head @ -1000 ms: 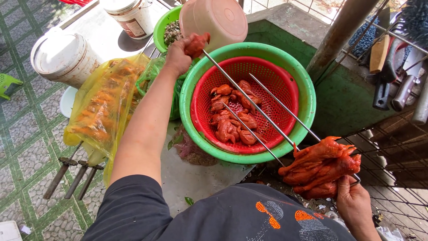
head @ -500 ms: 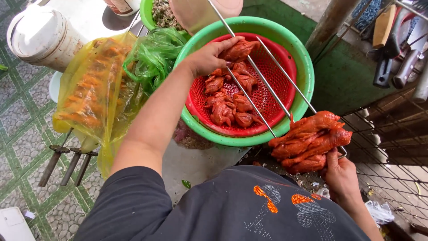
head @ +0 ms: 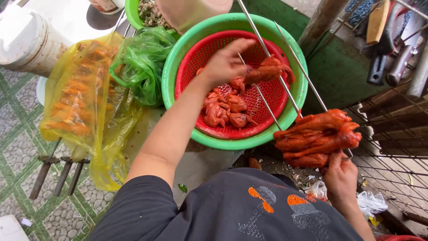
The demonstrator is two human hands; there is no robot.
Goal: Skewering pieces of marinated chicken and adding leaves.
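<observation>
My left hand reaches over a red colander and grips a piece of red marinated meat, pressing it against three long metal skewers. The colander sits inside a green basin and holds several more raw red pieces. My right hand grips the near end of the skewers, just below a stack of threaded meat. The skewers slant up and away across the basin.
A yellow plastic bag and a green bag lie left of the basin. A white bucket stands at far left. A second green bowl and a tan bowl sit behind. A wire grill and tool handles are at right.
My left hand dipped into the colander, took a piece and brought it up against the skewers. My right hand kept hold of the loaded skewers, which shifted slightly.
</observation>
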